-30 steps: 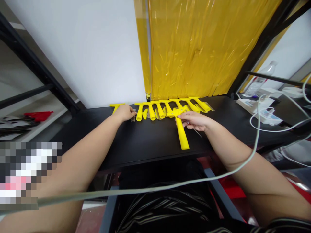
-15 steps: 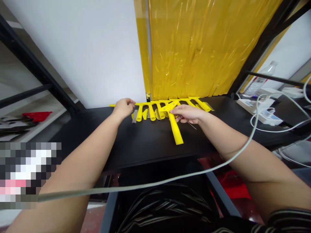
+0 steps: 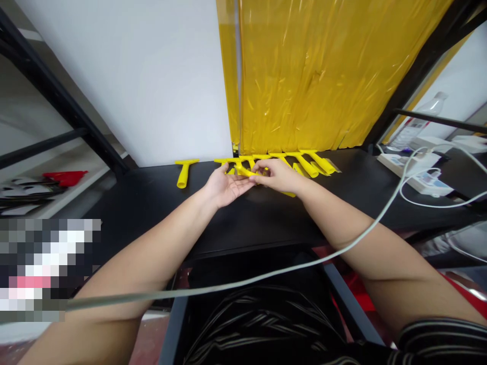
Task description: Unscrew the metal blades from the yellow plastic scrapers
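My right hand point(image 3: 277, 176) pinches a yellow plastic scraper point(image 3: 245, 170) by its right end, thumb against fingertips. My left hand point(image 3: 228, 187) is palm up with its fingers stretched out flat, touching the scraper from below and the left. Much of that scraper is hidden between the hands. Behind them lies a row of yellow T-shaped scrapers point(image 3: 325, 163), several with thin metal blades. One more T-shaped scraper point(image 3: 183, 175) lies apart, left of my left hand. A yellow end point(image 3: 289, 194) shows under my right hand; which scraper it belongs to I cannot tell.
The black tabletop point(image 3: 243, 223) meets a white panel point(image 3: 152, 101) and a yellow film-wrapped panel point(image 3: 304, 81) at the back. On the right are a white power strip point(image 3: 413, 175) and a plastic bottle point(image 3: 418, 121). A pale cable point(image 3: 266, 276) hangs across the front.
My left hand has moved right and turned palm up, uncovering the scraper at the left. The scraper in my right hand has been turned; its handle no longer points toward me in plain view.
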Demonstrator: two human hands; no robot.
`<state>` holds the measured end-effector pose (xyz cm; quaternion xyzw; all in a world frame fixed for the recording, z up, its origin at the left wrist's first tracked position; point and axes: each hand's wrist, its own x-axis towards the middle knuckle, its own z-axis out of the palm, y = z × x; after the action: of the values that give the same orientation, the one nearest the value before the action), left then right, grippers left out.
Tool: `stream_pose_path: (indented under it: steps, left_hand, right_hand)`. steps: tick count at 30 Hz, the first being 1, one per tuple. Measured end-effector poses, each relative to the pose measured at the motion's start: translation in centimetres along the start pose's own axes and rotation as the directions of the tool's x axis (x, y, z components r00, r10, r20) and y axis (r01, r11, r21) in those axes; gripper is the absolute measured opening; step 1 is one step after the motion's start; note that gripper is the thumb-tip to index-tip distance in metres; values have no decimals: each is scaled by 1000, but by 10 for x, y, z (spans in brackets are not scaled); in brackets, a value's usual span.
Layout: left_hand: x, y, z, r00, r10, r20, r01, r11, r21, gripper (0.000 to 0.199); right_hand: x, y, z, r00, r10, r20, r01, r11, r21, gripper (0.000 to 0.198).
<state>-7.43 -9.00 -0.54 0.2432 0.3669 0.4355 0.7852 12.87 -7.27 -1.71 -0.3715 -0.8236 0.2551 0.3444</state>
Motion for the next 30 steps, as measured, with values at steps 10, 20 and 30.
stream_pose_path:
  steps: [10,20,30]
  left_hand:
    - [16,-8,-9,999,-12,41,12,1000,-14,52]
    - [16,-19,-7,1000,1,0,-1,997,72,44]
    - [7,-21,1,996,87,10,-88,989,120,31]
  right_hand:
    - [-5,1,-2,969,-248,-8,225,890,-396,28]
    - [-9,4,0,985,-168,31,160,847,-507,26]
    - [-15,8,-19,964,-254,76,265,941,-213,25]
